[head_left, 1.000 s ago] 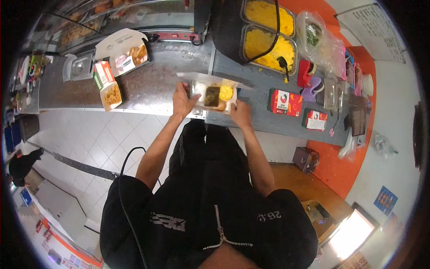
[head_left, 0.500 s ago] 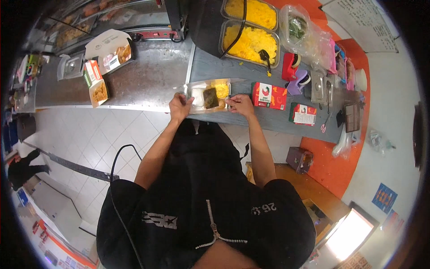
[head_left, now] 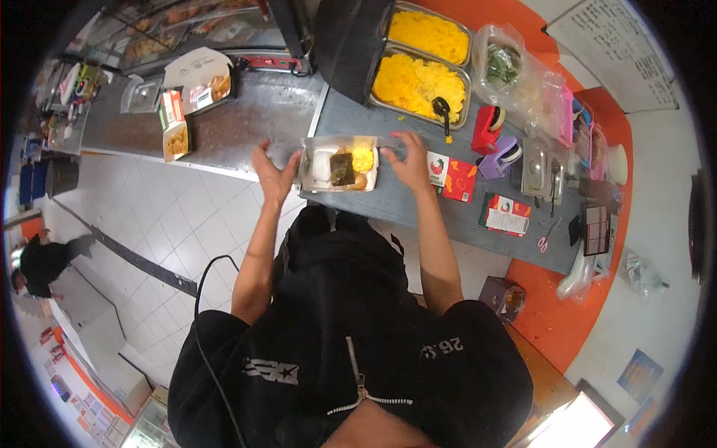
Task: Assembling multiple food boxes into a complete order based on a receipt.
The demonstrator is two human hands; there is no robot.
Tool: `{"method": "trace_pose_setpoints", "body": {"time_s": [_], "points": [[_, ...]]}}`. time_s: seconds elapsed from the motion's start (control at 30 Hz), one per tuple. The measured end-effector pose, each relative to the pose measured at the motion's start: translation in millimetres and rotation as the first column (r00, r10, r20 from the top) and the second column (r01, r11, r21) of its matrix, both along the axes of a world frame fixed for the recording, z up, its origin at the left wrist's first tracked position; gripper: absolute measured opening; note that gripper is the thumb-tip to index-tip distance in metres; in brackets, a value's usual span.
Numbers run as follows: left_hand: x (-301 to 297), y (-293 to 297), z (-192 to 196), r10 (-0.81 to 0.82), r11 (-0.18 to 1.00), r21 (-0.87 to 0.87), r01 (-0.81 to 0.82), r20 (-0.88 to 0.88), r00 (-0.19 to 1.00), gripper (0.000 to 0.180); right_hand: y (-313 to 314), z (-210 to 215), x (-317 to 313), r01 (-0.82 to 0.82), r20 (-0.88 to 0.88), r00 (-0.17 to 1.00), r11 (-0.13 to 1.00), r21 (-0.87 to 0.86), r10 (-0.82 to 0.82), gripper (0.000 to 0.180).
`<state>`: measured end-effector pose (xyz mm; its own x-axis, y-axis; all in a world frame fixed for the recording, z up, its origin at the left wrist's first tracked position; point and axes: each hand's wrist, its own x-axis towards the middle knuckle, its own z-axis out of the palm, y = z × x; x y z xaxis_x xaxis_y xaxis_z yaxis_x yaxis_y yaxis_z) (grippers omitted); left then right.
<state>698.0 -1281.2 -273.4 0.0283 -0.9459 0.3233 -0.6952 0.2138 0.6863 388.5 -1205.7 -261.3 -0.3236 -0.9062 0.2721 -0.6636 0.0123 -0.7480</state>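
Note:
A white takeaway box (head_left: 314,175) with rice, a dark piece of food and yellow rice sits on the grey counter (head_left: 418,201) in front of me. My right hand (head_left: 409,158) rests on the box's right edge with its fingers spread over the rim. To the left of the box, my left hand (head_left: 275,170) hovers open and just clear of it, holding nothing.
Two steel pans of yellow rice (head_left: 418,78) with a black ladle (head_left: 442,108) stand behind the box. Red tape dispenser (head_left: 487,127), red packets (head_left: 452,178), scissors (head_left: 547,237) lie to the right. Open food boxes (head_left: 200,81) sit at the left. A person (head_left: 41,261) stands far left.
My left hand has come off the box and opened beside it. The right hand has stayed at the box's right edge; the box sits on the counter with its food uncovered.

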Motion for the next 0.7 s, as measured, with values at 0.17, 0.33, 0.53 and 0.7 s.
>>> {"method": "trace_pose_setpoints", "body": {"time_s": [0.17,0.33,0.53,0.7], "points": [[-1.7,-36.3,14.9,-0.269,0.963,-0.006,0.271,0.097,0.958,0.038,-11.5,-17.9,12.0,-0.082,0.253,0.966,0.986,0.144,0.043,0.03],[-40.6,-15.0,8.0,-0.027,0.956,0.263,0.127,-0.355,0.935,0.032,-8.5,-33.5,37.3,-0.073,0.453,0.889,0.997,-0.004,0.067,0.046],[-8.0,-19.2,-9.2,-0.302,0.757,0.239,0.608,-0.697,0.65,0.067,3.5,-30.7,19.6,-0.441,0.78,0.564,0.897,0.007,0.272,0.059],[-25.4,-39.7,30.6,-0.431,0.828,0.343,0.443,-0.114,0.895,0.038,-16.4,7.3,39.9,-0.167,0.02,0.986,0.95,0.264,0.167,0.034]]}}
